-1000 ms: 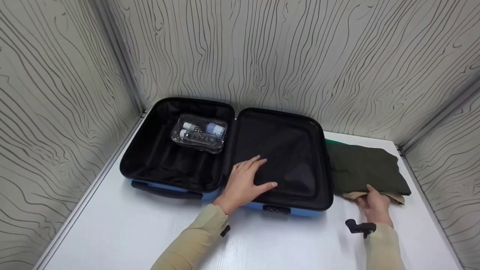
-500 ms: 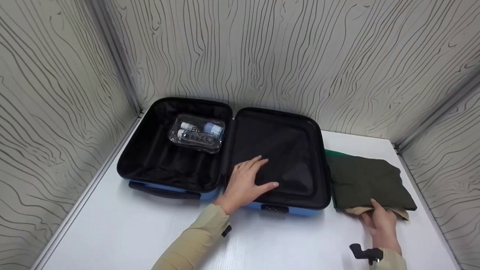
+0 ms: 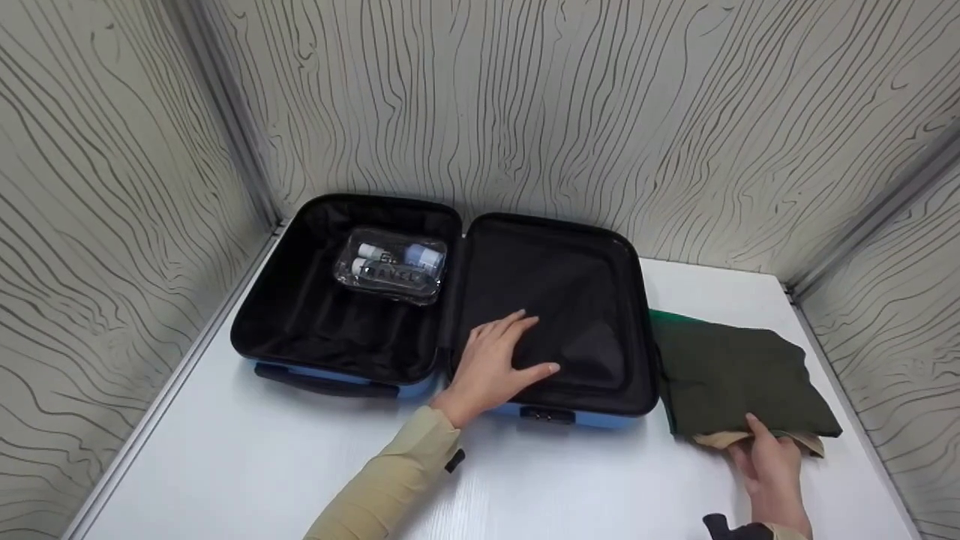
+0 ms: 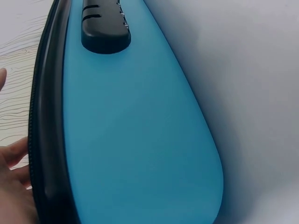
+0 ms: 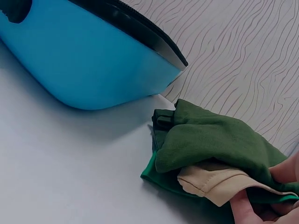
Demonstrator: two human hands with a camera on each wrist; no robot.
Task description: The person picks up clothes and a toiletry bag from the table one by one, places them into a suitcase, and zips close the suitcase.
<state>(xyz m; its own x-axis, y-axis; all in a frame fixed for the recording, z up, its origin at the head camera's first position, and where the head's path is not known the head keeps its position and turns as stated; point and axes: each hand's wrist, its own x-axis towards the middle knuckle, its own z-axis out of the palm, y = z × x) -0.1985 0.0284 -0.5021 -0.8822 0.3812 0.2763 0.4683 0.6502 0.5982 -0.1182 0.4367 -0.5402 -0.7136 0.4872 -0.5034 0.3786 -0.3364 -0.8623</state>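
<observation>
An open suitcase (image 3: 551, 315) lies flat, blue outside and lined in black, its two halves side by side. My left hand (image 3: 487, 367) has its fingers spread over the front of the right half, near the hinge side. Right of the case, my right hand (image 3: 776, 469) pinches the front edge of a stack of folded clothes (image 3: 742, 375), thumb on top and fingers tucked underneath. Dark green cloth covers the stack; a beige layer (image 5: 215, 184) and a brighter green edge (image 5: 149, 170) show below it in the right wrist view.
A clear travel pouch (image 3: 390, 266) with several small bottles lies in the left half of the suitcase. The combination lock (image 3: 547, 415) and a black handle (image 3: 326, 381) face the front of the white table (image 3: 300, 465). Patterned walls (image 3: 480, 112) stand behind and at the sides.
My right hand has drawn the folded clothes toward the front of the table and slightly right. My left hand has stayed spread over the suitcase. The view has shifted slightly.
</observation>
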